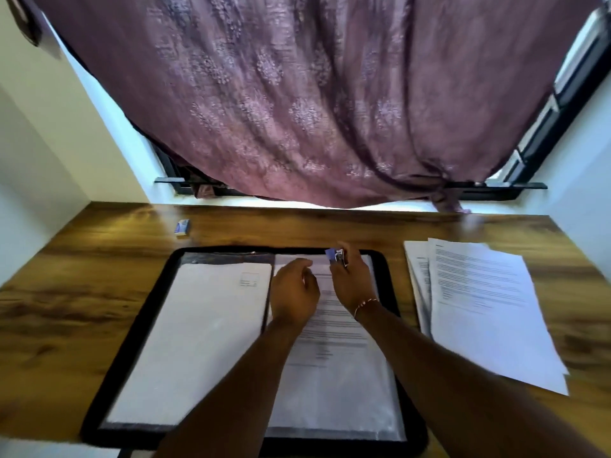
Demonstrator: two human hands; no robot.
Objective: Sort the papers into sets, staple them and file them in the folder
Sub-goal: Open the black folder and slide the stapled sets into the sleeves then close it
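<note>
A black folder (132, 342) lies open on the wooden desk, with clear sleeves on both sides. The left sleeve (195, 338) holds a white sheet. A printed set of papers (334, 328) lies on the right side. My right hand (352, 279) grips a small blue and silver stapler (337, 255) at the top edge of that set. My left hand (294, 292) rests on the papers beside it, fingers curled at the top left corner. A loose pile of printed papers (486, 305) lies to the right of the folder.
A small blue box (183, 227) sits at the back left of the desk (72, 292). A purple curtain (297, 94) hangs over the window behind the desk. White walls close in on both sides.
</note>
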